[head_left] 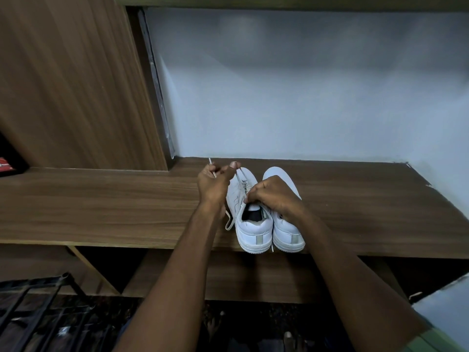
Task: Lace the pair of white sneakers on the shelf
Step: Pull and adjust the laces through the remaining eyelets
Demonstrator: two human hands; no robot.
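Two white sneakers stand side by side on the wooden shelf (pixel 101 207), heels toward me at its front edge. My left hand (pixel 214 182) grips a white lace (pixel 212 168) and holds it up, left of the left sneaker (pixel 250 224); the lace tip sticks out above my fist. A loose part of the lace (pixel 229 222) lies on the shelf beside that shoe. My right hand (pixel 272 195) rests over both shoes and pinches the left sneaker's eyelet edge near its tongue. The right sneaker (pixel 286 232) is partly hidden under that hand.
A wood-grain panel (pixel 76 85) closes the shelf's left side and a pale wall (pixel 291 97) its back. A red and black object (pixel 7 163) sits at far left. A lower shelf (pixel 228 278) and a black metal rack (pixel 38 313) lie below.
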